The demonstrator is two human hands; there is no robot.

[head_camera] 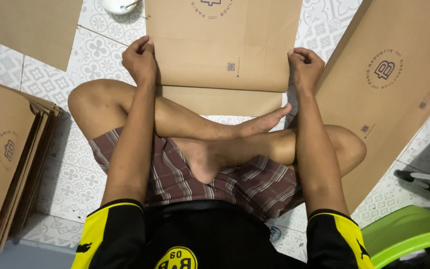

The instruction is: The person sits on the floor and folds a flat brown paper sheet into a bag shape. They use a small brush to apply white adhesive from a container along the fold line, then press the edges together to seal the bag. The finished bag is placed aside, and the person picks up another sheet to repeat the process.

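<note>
A flat brown paper bag [222,45] lies on the tiled floor in front of my crossed legs. Its lower part is folded up, with a lighter strip showing beneath the fold. My left hand [139,59] grips the bag's left edge at the fold. My right hand [304,65] pinches the right edge at the same height. Both hands have their fingers closed on the paper.
A stack of several flat brown bags [6,154] lies at my left. Another flat bag [394,89] lies slanted at my right, one more [26,25] at the top left. A white bowl [118,6] sits at the top. A green plastic stool [404,234] stands at the lower right.
</note>
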